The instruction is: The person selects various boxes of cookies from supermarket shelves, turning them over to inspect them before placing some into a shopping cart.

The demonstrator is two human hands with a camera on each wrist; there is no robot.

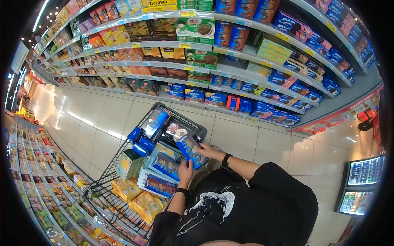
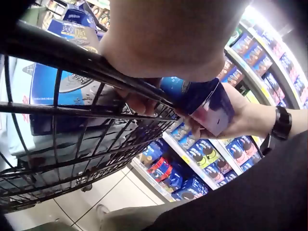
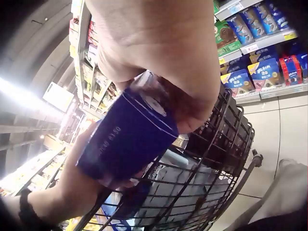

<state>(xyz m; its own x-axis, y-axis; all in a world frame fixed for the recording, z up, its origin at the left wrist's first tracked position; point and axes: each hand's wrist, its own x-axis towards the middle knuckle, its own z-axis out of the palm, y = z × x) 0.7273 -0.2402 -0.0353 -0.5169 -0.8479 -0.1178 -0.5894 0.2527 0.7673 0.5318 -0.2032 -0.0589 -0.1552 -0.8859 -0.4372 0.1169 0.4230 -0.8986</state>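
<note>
The left hand (image 1: pixel 186 172) and the right hand (image 1: pixel 209 151) are both clamped on the blue box (image 1: pixel 189 146), which is positioned at the near side of the wire shopping cart (image 2: pixel 62 50), in which yellow packages (image 1: pixel 147 206) lie.

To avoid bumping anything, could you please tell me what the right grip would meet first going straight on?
Beyond the blue box it holds, the right grip would probably meet the dark package in the cart, though depth is unclear.
</note>
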